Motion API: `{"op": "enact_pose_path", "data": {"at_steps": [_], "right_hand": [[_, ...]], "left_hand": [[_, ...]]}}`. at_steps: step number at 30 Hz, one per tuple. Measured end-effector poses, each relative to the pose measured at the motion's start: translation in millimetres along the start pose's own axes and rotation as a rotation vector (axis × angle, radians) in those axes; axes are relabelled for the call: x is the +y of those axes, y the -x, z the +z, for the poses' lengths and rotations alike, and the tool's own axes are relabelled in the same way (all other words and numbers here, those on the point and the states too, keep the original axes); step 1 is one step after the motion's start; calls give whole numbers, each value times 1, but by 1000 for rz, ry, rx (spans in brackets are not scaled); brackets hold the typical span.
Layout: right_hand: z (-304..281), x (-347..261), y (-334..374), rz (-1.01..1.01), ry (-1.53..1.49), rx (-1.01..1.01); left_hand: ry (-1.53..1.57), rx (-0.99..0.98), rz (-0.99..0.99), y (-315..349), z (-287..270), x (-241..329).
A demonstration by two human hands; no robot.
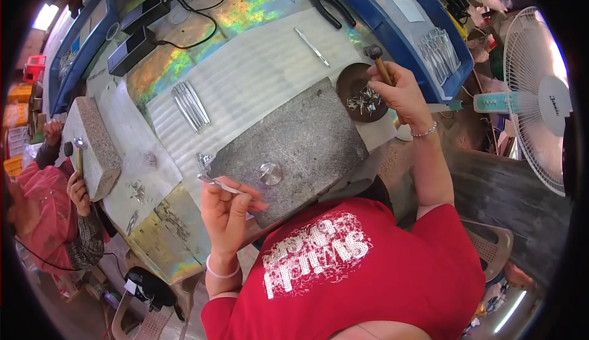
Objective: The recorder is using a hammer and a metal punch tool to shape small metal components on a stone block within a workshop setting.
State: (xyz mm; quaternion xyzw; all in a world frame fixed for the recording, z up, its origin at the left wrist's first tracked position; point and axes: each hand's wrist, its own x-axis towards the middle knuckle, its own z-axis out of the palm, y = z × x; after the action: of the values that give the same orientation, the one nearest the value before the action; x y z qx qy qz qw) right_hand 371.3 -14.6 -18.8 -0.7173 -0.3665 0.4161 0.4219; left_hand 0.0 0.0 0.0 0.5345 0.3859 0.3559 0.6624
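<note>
My left hand [226,214] grips a shiny silver metal tool [204,167] with a wider head and slim handle, over the left edge of a grey stone block [307,134]; its exact kind is unclear. A small round metal piece [270,173] rests on the block beside my fingers. In my right hand [399,94] is a hammer [381,69] with a dark head and wooden handle. That hand is over a dark round bowl [348,82] holding many small metal pins [365,102], its fingertips close to them. Whether they pinch a pin I cannot tell.
Several silver tools [191,105] lie on white foam sheeting [245,64]. Beyond are a pen-like tool [313,47], black pliers [326,3] and a blue tray [457,73]. A fan [540,100] stands right. At left a co-worker's hand [78,194] holds a hammer by another stone block [92,143].
</note>
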Motion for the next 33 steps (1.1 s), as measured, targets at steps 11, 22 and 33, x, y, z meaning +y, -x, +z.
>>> {"op": "enact_pose_path", "data": {"at_steps": [11,22,33], "right_hand": [[3,-1,8,55,-252,38],[62,-55,80,137,-486,-266],[131,-55,113,-191,-261,-444]], "left_hand": [[249,55,-19,15,9,-3],[825,-62,-203,7,23,-10],[1093,-103,-298,8,31,-15]]}}
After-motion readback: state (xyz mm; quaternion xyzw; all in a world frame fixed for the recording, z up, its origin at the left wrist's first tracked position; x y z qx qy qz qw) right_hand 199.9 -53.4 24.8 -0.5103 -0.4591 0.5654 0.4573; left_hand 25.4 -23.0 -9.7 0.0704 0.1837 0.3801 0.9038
